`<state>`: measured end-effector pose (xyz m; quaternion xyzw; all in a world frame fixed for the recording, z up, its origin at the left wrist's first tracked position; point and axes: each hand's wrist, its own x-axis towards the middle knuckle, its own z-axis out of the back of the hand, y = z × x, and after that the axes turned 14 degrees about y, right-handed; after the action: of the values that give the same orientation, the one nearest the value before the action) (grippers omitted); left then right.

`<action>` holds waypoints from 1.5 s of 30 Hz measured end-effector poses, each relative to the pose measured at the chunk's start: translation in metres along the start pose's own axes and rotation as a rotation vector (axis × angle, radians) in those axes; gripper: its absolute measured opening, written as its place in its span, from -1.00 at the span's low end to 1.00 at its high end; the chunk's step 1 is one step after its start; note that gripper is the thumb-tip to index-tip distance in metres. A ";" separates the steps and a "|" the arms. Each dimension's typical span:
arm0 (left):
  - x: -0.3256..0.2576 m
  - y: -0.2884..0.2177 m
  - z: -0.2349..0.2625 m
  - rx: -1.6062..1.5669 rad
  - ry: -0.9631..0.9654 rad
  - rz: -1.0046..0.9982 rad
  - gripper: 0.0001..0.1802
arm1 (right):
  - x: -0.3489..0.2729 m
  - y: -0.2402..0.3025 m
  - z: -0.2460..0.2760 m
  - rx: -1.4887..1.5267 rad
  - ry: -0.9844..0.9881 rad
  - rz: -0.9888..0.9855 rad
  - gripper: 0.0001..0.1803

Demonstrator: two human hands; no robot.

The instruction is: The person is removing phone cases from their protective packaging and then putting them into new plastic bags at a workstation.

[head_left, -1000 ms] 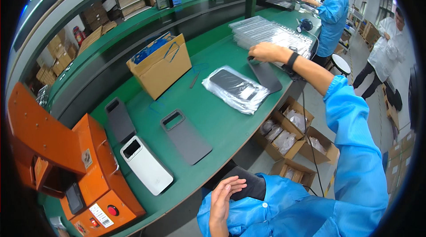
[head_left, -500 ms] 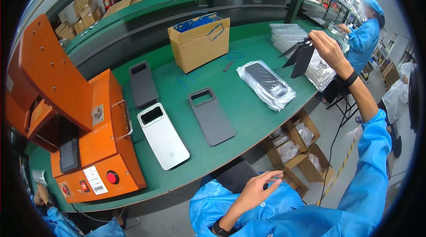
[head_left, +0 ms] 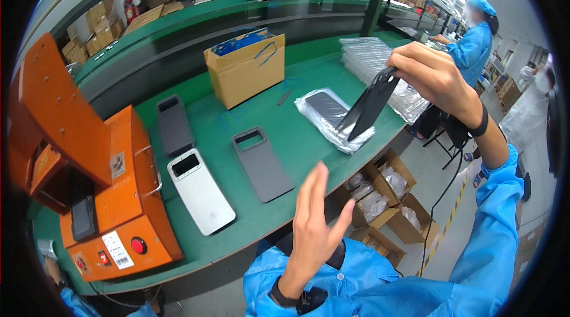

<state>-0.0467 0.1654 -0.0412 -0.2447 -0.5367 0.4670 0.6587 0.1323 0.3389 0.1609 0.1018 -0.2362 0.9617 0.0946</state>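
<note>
My right hand [head_left: 436, 76] is raised over the right part of the bench, its fingers pinching the top ends of some thin black panels [head_left: 371, 103]. They hang tilted down to the left, and how many there are I cannot tell. Below them lies a clear plastic bag [head_left: 341, 133] with a dark flat panel in it. My left hand [head_left: 312, 222] is up at the bench's front edge, empty, with fingers stretched and thumb apart. A grey phone-shaped panel with a cut-out window [head_left: 263, 165] lies nearby, beside a silver one [head_left: 202, 192] and a dark grey one [head_left: 175, 125].
An orange press machine [head_left: 127, 198] stands on the left of the green bench [head_left: 255, 228]. A cardboard box [head_left: 246, 73] sits at the back. Clear plastic trays [head_left: 362, 56] are stacked at right. Open cartons [head_left: 386, 186] stand below the edge. A co-worker [head_left: 472, 44] is farther right.
My left hand has risen toward the bench edge, its fingers spreading. The black panels, fanned apart before, now hang closer together over the plastic bag. The whole view has shifted slightly.
</note>
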 end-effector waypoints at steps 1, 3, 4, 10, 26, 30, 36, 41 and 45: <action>0.012 -0.001 0.000 0.060 -0.084 -0.048 -0.22 | 0.006 0.010 0.004 0.012 -0.005 0.015 -0.70; 0.027 0.005 -0.006 0.078 -0.148 -0.074 -0.15 | 0.019 0.027 0.002 0.106 -0.026 0.023 -0.71; 0.025 0.009 -0.010 0.001 -0.149 -0.032 -0.20 | 0.027 0.034 -0.006 0.152 -0.015 0.020 -0.70; -0.008 0.019 0.008 -0.336 -0.342 0.188 -0.54 | 0.091 0.047 -0.054 0.481 0.010 0.063 -0.75; -0.018 0.038 0.022 0.244 -0.440 0.243 -0.61 | 0.162 0.067 -0.190 0.583 0.256 0.103 -0.80; -0.020 0.044 0.023 0.403 -0.399 0.244 -0.64 | 0.162 0.069 -0.203 0.576 0.232 0.069 -0.81; -0.022 0.041 0.026 0.565 -0.340 0.325 -0.70 | 0.161 0.073 -0.214 0.601 0.183 0.079 -0.82; -0.020 0.042 0.026 0.606 -0.332 0.335 -0.73 | 0.163 0.069 -0.212 0.590 0.289 0.066 -0.78; -0.019 0.042 0.024 0.588 -0.330 0.359 -0.73 | 0.168 0.067 -0.208 0.530 0.357 0.075 -0.80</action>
<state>-0.0836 0.1630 -0.0783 -0.0572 -0.4272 0.7421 0.5133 -0.0765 0.4016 -0.0086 -0.0564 0.0392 0.9952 0.0692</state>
